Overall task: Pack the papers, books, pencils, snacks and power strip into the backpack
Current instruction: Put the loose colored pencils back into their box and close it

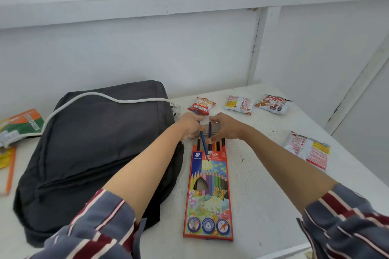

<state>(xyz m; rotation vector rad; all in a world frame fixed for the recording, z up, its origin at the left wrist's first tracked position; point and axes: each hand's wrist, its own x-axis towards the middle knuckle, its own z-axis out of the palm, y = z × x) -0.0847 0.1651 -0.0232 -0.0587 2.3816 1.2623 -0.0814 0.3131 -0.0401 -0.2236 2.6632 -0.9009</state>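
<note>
Pencil box [208,193] marked "STAEDTLER Luna" is lying below the fingers; left hand [190,125] is pinching a blue pencil [202,135], right hand [224,128] a dark pencil [209,129], partly hidden.

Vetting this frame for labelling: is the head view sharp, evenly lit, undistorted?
Head view: soft, even light, no glare, faint shadows on the table; wide-angle lens slightly bows the wall beam and stretches the sleeves near the corners; pencil box print reads sharply; books at the left edge look smeared.
</note>
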